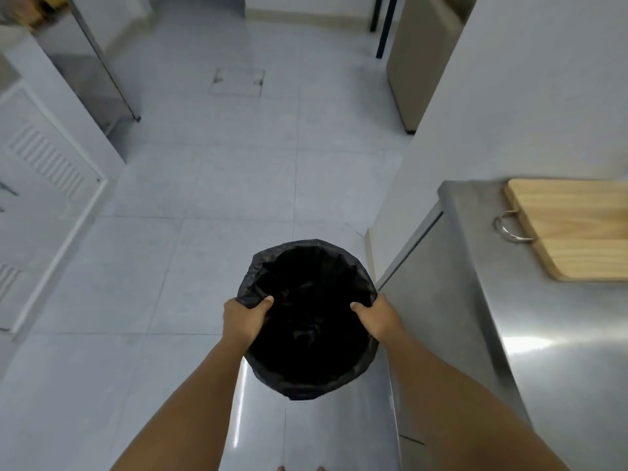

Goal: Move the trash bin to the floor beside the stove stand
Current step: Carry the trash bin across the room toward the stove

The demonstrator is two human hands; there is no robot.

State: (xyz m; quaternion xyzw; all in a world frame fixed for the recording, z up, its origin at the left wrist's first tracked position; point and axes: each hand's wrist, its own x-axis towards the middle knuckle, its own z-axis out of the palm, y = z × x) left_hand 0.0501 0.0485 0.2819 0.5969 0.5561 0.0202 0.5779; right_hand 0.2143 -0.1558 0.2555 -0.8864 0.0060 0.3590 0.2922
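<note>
A round trash bin (307, 334) lined with a black plastic bag sits low in the middle of the view, over the grey tiled floor. My left hand (244, 317) grips its left rim, thumb inside the bag. On the opposite rim my right hand (377, 317) holds on the same way. The bin is right next to the front corner of a steel cabinet (475, 317) on my right. Whether the bin rests on the floor or hangs above it I cannot tell. A metal-legged stand (102, 73) is at the far left.
A wooden cutting board (574, 229) with a metal handle lies on the steel cabinet top. A white louvred door (47, 185) runs along the left. A steel appliance (421, 62) stands far right by a white wall. A floor hatch (238, 81) lies ahead. Open tile stretches between.
</note>
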